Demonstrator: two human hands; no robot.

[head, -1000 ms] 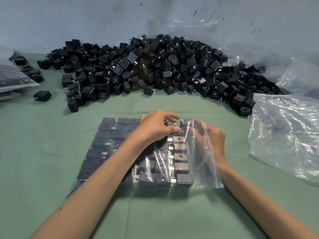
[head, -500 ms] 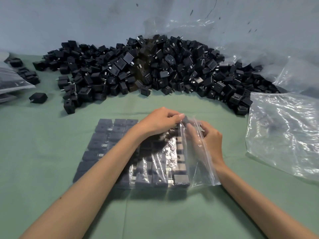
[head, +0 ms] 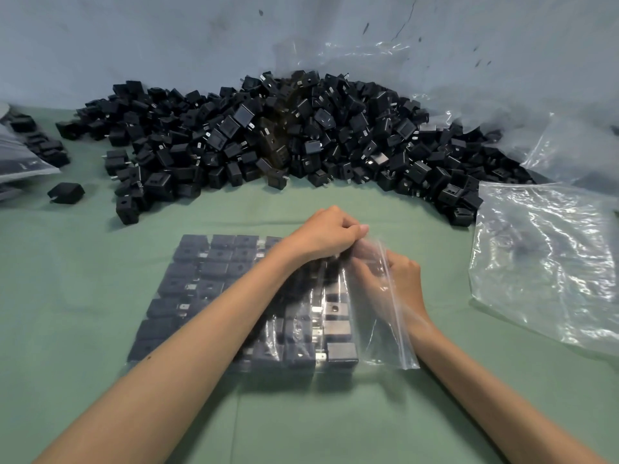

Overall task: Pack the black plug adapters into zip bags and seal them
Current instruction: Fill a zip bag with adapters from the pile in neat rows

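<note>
My left hand (head: 326,234) and right hand (head: 407,279) are pinching the mouth of the clear plastic zip bag (head: 385,343), full of black plug adapters (head: 214,269), near the green table's (head: 67,296) front edge, to start sealing.

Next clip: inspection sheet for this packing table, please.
Surface: green table.
Job's things: zip bag filled with rows of adapters, its right-hand mouth looks not yet sealed; pile of loose adapters behind.
Clutter: empty bags at right; filled bags at left edge; one stray adapter beside them.
Grippers: left hand and right hand both pinch the zip bag's mouth at its far corner.
Cables: nothing seen.
Surroundings: marked grey wall; clear plastic sheet against it.
</note>
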